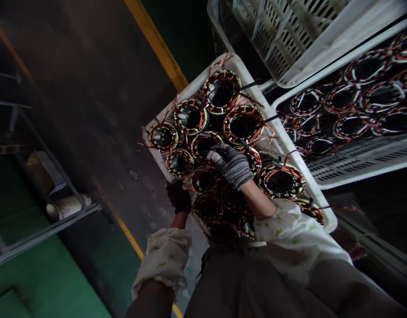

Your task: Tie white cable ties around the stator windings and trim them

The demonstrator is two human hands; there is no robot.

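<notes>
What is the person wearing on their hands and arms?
The right hand wears a grey speckled knit glove; the left hand a dark glove. Both forearms carry loose off-white sleeve covers with small green prints, gathered at the cuffs.

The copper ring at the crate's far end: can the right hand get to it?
Probably yes. The right hand rests on rings close by, and the copper ring lies uncovered with nothing between.

Single head-worn view, aimed steeply down and rolled, so the floor (90, 110) with its yellow line (156, 43) fills the left of the frame. Close range: white crate (287, 145) at centre, more crates (355, 163) upper right, wearer's own sleeves (289, 234) along the bottom edge.
</notes>
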